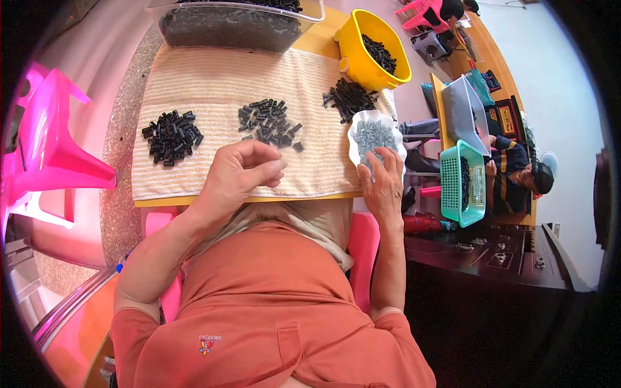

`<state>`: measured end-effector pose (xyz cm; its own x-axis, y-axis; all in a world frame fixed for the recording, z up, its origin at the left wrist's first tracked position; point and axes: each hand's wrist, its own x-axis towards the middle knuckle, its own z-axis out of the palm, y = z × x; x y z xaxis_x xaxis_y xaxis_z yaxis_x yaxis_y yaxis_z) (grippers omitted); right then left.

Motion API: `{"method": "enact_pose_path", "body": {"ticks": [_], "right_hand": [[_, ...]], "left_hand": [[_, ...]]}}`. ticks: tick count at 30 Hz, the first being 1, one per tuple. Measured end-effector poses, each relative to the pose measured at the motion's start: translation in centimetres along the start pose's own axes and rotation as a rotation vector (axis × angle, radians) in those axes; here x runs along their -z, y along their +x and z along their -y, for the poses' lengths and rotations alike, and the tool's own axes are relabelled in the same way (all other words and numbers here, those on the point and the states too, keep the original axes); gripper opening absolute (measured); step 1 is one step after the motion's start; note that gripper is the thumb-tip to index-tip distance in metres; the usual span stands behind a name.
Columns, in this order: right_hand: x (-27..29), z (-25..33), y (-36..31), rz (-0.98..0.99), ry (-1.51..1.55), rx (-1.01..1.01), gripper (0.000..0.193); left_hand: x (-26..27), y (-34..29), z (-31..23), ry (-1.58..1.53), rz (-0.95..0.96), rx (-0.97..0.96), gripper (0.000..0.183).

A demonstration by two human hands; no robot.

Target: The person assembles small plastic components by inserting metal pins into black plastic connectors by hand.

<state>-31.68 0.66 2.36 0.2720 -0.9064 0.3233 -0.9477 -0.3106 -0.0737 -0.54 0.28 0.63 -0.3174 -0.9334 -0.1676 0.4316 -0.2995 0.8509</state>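
My left hand hovers over the near edge of a striped towel, thumb and fingers curled together. Whatever they may hold is hidden. Over a white scalloped dish at the right, my right hand has its fingers apart, the tips touching the small clear-grey pieces heaped in it. Just beyond my left hand lies a loose pile of short black and greyish tubular parts. A denser pile of black tubular parts sits at the left. Longer black pieces are heaped behind the dish.
The striped towel covers the table. At the back stand a clear bin of black parts and a yellow tub with more. A pink stool is at the left. Rightward, another person sits near a green basket.
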Motion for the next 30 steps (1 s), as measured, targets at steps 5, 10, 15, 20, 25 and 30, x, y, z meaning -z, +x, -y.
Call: {"method": "enact_pose_path", "body": {"ticks": [5,10,15,20,25,30], "right_hand": [[-0.5,-0.3,0.0,0.0,-0.013,0.022,0.027],[-0.6,0.0,0.1,-0.021,0.031,0.022,0.028],[-1.0,-0.2,0.0,-0.031,0.057,0.027,0.029],[-1.4,-0.1,-0.1,-0.042,-0.019,0.041,0.035],[-1.2,0.2,-0.2,-0.078,-0.035,0.03,0.037],[-1.3,0.1,-0.5,-0.067,-0.045,0.014,0.034]], "left_hand": [[0.0,0.0,0.0,0.009,0.01,0.002,0.012],[0.0,-0.1,0.1,0.019,-0.002,0.01,0.012],[0.1,0.0,0.3,0.036,0.01,0.011,0.013],[0.1,0.1,0.4,0.035,0.003,0.018,0.014],[0.1,0.0,0.2,0.042,-0.001,0.027,0.014],[0.0,0.0,0.2,0.039,0.001,0.026,0.014]]}}
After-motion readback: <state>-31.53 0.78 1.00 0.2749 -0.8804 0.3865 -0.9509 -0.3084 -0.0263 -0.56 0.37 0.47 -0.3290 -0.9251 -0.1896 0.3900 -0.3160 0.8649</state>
